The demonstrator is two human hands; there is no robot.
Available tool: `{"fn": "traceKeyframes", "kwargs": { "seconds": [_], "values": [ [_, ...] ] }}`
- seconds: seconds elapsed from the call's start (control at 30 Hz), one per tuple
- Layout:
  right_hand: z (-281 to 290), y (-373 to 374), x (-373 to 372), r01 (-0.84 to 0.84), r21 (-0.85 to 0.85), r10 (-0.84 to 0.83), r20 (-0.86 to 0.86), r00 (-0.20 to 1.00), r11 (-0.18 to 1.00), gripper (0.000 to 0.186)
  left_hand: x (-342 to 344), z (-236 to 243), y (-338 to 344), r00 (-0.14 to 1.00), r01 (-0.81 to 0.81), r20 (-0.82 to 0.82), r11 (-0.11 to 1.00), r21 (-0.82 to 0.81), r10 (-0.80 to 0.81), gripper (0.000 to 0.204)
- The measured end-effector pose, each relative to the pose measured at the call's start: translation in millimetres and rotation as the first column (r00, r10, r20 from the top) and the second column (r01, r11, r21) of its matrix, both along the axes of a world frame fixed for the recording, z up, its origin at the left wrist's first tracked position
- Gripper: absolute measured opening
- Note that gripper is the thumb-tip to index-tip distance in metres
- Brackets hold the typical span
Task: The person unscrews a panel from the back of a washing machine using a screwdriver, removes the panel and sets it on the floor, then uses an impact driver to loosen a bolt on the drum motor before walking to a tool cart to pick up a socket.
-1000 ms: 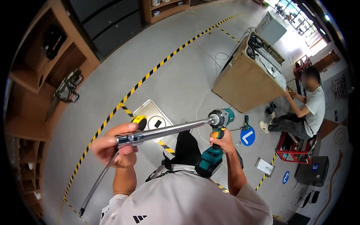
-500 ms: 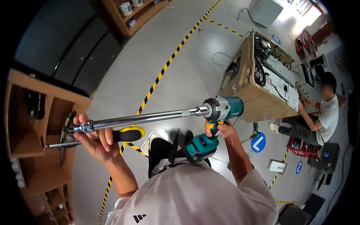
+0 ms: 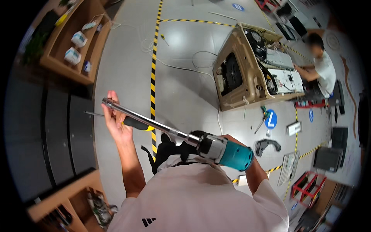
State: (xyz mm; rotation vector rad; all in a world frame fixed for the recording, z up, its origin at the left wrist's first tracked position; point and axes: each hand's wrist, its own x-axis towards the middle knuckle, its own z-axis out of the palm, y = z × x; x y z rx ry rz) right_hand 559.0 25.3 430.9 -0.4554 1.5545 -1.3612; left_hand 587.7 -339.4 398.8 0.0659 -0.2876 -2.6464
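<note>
My left hand (image 3: pixel 119 125) holds a screwdriver (image 3: pixel 134 123) with a black and yellow handle, its thin shaft pointing left. The fingers of that hand also rest at the free socket end of a long chrome extension bar (image 3: pixel 148 120). The bar's other end sits in the nose of a teal and grey cordless impact wrench (image 3: pixel 224 151) in front of my chest. My right hand (image 3: pixel 231 139) is on the wrench, mostly hidden behind its body; the grip and battery are out of sight here.
A tan appliance (image 3: pixel 247 87) stands opened ahead right, with a person (image 3: pixel 324 73) working at its far side. A green-handled tool (image 3: pixel 264 116) and a dark grey curved part (image 3: pixel 266 147) lie on the floor. Wooden shelves (image 3: pixel 58 58) and dark cabinets (image 3: pixel 81 131) line the left.
My view has turned to the left. The wrench now tilts, its bar sloping up leftward with the body lower right, covering my right hand. Both hands keep their holds.
</note>
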Motion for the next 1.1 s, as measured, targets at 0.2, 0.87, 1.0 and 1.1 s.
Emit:
{"fn": "traceKeyframes", "kwargs": {
  "seconds": [0.2, 0.87, 1.0, 1.1],
  "values": [
    [-17.1, -63.2, -30.4, 0.177, 0.075, -0.171, -0.087, 0.981, 0.981, 0.034, -127.1, -32.1, -63.3, 0.949, 0.299, 0.081, 0.951, 0.083, -0.305, 0.040],
    [-31.3, -204.0, -209.3, 0.620, 0.254, -0.606, -0.140, 0.783, 0.742, 0.054, -491.6, -138.3, -77.4, 0.364, 0.850, 0.610, 0.519, 0.090, -0.703, 0.037],
    [-18.7, -246.1, -233.7, 0.714, 0.389, -0.764, -0.042, 0.644, 0.582, 0.051, -544.1, -156.9, -55.4, 0.106, 0.937, 0.612, 0.285, 0.203, -0.784, 0.037],
    [-21.8, -279.0, -250.0, 0.751, 0.441, -0.829, -0.026, 0.558, 0.492, 0.046, -577.0, -174.6, -51.3, -0.029, 0.965, 0.543, 0.117, 0.233, -0.840, 0.037]
  ]
}}
